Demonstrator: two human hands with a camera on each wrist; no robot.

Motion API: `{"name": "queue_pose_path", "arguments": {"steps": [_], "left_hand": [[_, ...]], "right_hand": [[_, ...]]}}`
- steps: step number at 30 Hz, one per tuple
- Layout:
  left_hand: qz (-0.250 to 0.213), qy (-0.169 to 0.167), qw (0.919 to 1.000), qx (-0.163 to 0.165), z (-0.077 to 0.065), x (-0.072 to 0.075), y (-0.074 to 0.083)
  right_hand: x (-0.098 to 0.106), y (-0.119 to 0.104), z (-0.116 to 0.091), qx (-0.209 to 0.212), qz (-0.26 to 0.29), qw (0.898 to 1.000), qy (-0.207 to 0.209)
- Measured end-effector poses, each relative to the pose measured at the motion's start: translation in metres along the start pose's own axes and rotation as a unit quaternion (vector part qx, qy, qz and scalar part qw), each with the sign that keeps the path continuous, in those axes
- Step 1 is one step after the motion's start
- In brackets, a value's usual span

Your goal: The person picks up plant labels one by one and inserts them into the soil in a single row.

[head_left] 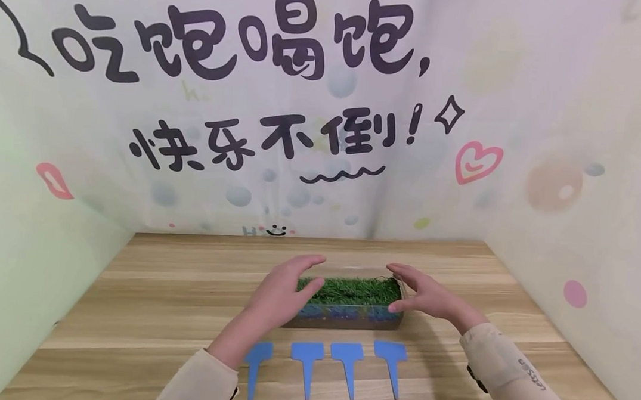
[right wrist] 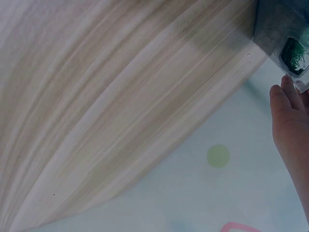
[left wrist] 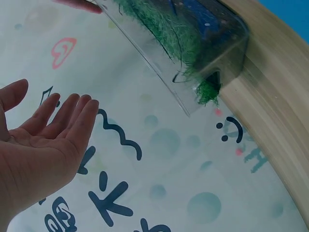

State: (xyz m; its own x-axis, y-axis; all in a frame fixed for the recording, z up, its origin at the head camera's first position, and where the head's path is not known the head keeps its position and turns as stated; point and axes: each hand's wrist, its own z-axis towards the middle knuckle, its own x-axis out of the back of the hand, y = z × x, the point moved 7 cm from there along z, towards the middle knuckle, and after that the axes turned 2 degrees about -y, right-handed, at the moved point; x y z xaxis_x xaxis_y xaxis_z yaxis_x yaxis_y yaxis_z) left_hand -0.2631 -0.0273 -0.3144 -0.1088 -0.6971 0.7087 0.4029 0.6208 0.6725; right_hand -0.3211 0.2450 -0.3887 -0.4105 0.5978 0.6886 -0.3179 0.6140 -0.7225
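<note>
A clear rectangular plastic box (head_left: 342, 324) stands on the table in the head view, with green artificial grass (head_left: 349, 291) on top and blue material showing through its front wall. By its left end is my left hand (head_left: 280, 289), fingers relaxed and spread from the thumb. The left wrist view shows this hand (left wrist: 53, 130) palm up, apart from the box (left wrist: 231, 58). At the opposite end my right hand (head_left: 429, 295) has its fingers extended around the corner. In the right wrist view its fingertips are close to the box's end; I cannot tell whether they touch.
Several blue T-shaped plant labels (head_left: 308, 366) lie in a row in front of the box, stems towards me. My left forearm partly covers the leftmost one. The wood-grain table (head_left: 187, 289) is bordered by a printed white curtain (head_left: 320, 206) at the back and sides.
</note>
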Motion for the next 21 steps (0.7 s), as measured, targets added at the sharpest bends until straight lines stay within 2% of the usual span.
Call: {"name": "queue_pose_path", "arguments": {"steps": [7,21], "left_hand": [[0.002,-0.013,0.9992,-0.037,0.000,-0.009,0.014],[0.006,-0.057,0.9970,-0.052,0.002,-0.031,0.027]], "right_hand": [[0.001,0.000,0.000,0.005,-0.004,1.000,-0.003],[0.002,0.000,0.001,-0.002,-0.004,1.000,-0.001]]}}
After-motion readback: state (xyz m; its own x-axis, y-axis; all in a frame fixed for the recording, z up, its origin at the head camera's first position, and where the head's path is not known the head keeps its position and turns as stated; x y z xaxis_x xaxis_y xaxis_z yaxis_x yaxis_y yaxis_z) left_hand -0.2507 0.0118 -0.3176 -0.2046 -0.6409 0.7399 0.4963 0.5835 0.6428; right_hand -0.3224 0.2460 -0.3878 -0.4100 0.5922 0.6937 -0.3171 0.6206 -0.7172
